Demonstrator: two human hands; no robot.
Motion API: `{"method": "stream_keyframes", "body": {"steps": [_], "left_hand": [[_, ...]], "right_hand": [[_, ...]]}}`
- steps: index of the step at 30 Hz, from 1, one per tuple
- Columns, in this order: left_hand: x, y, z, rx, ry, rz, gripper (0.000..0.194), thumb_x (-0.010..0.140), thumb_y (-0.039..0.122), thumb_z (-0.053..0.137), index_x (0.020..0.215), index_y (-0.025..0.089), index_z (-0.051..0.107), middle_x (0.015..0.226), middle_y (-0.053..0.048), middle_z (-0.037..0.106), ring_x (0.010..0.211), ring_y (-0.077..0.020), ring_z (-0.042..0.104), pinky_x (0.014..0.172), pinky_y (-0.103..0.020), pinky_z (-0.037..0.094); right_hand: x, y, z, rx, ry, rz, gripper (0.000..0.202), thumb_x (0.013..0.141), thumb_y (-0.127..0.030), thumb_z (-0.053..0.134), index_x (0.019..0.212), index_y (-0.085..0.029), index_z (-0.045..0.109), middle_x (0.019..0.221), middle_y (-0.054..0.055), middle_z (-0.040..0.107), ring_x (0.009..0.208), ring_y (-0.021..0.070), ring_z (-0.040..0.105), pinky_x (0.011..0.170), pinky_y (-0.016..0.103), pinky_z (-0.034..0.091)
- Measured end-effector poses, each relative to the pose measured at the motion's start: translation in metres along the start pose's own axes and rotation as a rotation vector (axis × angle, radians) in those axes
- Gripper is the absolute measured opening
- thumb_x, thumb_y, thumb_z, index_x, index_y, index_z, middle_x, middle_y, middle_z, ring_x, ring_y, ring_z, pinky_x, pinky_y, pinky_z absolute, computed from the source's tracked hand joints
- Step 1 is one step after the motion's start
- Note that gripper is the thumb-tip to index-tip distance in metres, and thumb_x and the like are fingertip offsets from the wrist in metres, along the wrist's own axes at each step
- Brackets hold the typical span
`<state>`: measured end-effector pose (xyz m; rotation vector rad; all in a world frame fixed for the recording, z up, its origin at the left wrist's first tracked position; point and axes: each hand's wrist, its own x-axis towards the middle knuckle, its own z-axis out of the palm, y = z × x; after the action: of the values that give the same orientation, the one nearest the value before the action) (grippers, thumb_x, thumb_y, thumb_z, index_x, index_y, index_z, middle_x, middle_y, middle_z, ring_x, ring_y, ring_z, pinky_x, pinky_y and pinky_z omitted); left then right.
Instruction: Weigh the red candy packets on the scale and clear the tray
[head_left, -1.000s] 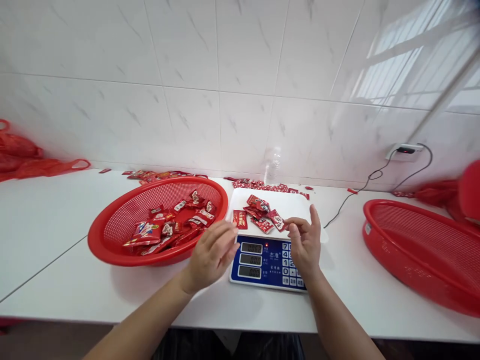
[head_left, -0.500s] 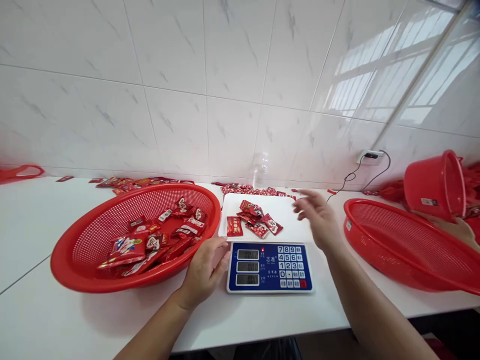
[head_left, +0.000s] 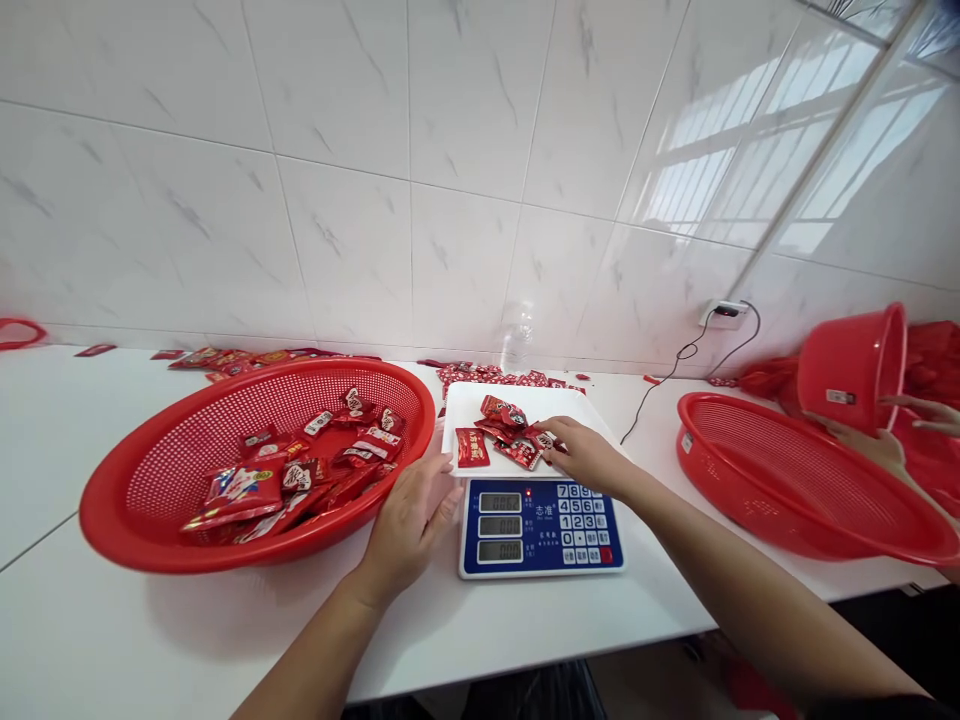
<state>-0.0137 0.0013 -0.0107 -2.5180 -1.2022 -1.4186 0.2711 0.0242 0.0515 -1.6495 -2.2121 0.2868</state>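
Several red candy packets (head_left: 504, 412) lie in a loose pile on the white tray (head_left: 577, 402) of a blue scale (head_left: 541, 528). My right hand (head_left: 581, 453) reaches over the tray from the right, its fingertips on a packet at the pile's right side. Beside the tray's left front corner is my left hand (head_left: 409, 520), thumb and fingers apart and nothing in it. To its left, a red perforated basket (head_left: 105, 505) holds small red packets and a larger colourful packet (head_left: 244, 493).
More red packets (head_left: 247, 361) lie along the tiled wall. A clear bottle (head_left: 517, 338) stands behind the scale. At right are a red basket (head_left: 757, 490), a black cable (head_left: 641, 405), and another person's hands holding a red bucket (head_left: 840, 375).
My right hand has moved left and down onto the packets on the tray. My left hand stays by the tray corner. The view has shifted slightly, and another hand shows by the bucket.
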Motion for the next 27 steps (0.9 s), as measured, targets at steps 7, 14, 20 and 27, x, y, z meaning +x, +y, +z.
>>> {"method": "stream_keyframes", "body": {"steps": [7, 14, 20, 27], "left_hand": [[-0.002, 0.000, 0.001, -0.039, -0.009, -0.047, 0.037, 0.092, 0.031, 0.051, 0.128, 0.022, 0.045, 0.110, -0.006, 0.065, 0.106, -0.0213, 0.060, 0.094, -0.036, 0.047], [-0.005, 0.002, 0.001, -0.068, -0.024, -0.059, 0.041, 0.091, 0.033, 0.052, 0.130, 0.022, 0.043, 0.120, -0.009, 0.061, 0.112, -0.0233, 0.058, 0.096, -0.039, 0.048], [-0.004, 0.007, -0.003, -0.153, 0.009, -0.032, 0.054, 0.091, 0.032, 0.052, 0.140, 0.022, 0.032, 0.141, -0.013, 0.045, 0.133, -0.0265, 0.041, 0.108, -0.045, 0.039], [-0.006, 0.007, -0.003, -0.218, -0.037, -0.014, 0.058, 0.092, 0.033, 0.051, 0.144, 0.022, 0.028, 0.147, -0.013, 0.039, 0.138, -0.0277, 0.034, 0.111, -0.048, 0.034]], "right_hand": [[0.002, -0.004, 0.001, 0.047, 0.011, 0.087, 0.037, 0.088, -0.030, 0.052, 0.124, -0.022, 0.057, 0.124, 0.009, 0.060, 0.090, 0.0195, 0.065, 0.087, 0.037, 0.050], [0.023, -0.009, -0.034, 0.312, 0.356, 0.024, 0.050, 0.087, -0.039, 0.056, 0.135, -0.028, 0.044, 0.139, 0.009, 0.049, 0.106, 0.0232, 0.061, 0.094, 0.044, 0.050], [0.041, -0.014, -0.101, 0.998, 0.382, -0.092, 0.060, 0.089, -0.062, 0.043, 0.141, -0.038, 0.024, 0.149, 0.008, 0.035, 0.130, 0.0267, 0.045, 0.096, 0.048, 0.050], [0.049, -0.031, -0.050, 0.595, 0.214, -0.096, 0.052, 0.086, -0.060, 0.052, 0.129, -0.032, 0.050, 0.142, 0.006, 0.046, 0.133, 0.0254, 0.040, 0.109, 0.049, 0.037]]}}
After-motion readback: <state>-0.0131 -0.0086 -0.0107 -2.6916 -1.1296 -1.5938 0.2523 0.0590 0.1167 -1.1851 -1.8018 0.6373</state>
